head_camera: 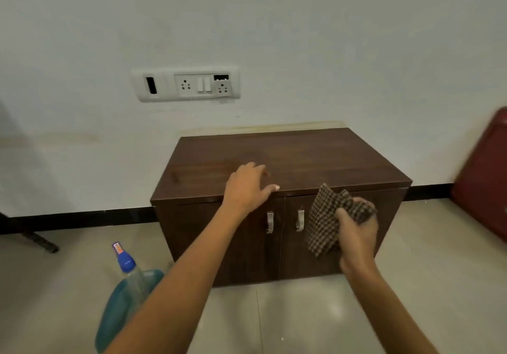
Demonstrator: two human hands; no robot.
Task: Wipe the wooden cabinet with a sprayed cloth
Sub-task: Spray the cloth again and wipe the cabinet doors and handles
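Cabinet (288,159) top bears the open left hand (247,187); right hand (356,233) grips the checked cloth (326,216).

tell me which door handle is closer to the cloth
The right door handle: it hangs just left of the checked cloth, while the left handle sits further off.

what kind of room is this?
Probably a sparsely furnished room in a home or office: plain white wall with a switch-and-socket panel, tiled floor with black skirting, and a low wooden cabinet against the wall.
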